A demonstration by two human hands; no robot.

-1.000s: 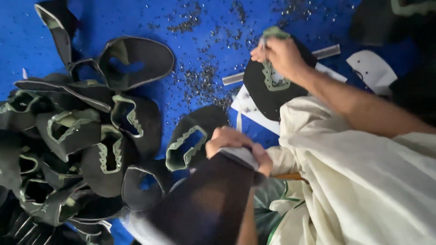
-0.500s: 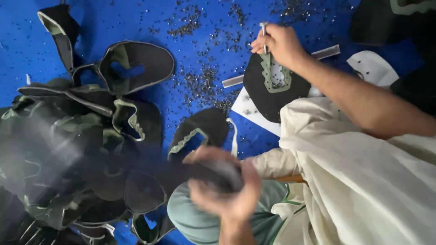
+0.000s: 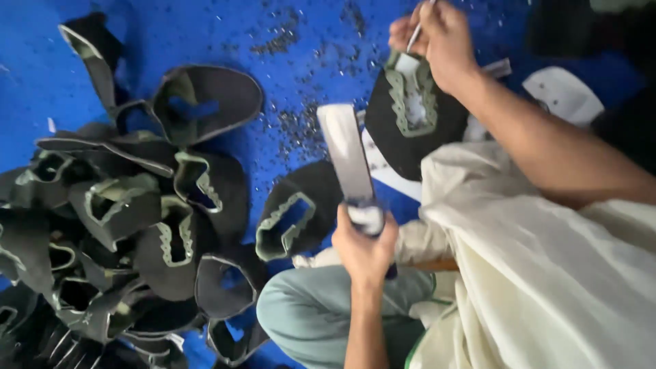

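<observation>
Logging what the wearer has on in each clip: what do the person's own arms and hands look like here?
Both are bare: no gloves, rings, watch or bands show on the left hand or the right hand. Both forearms are uncovered in view. Beneath the right forearm lies loose cream cloth; whether it is a sleeve cannot be told.

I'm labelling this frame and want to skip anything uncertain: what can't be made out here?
- Head view: the thin tool in the right hand is cut off by the top edge.
- The flat pale blade-like tool held by the left hand is motion-blurred; its kind is unclear.
- The pile of dark cut-out pieces overlaps itself and runs off the left edge, so no count.
- The specks on the blue surface are too small to identify.
</observation>
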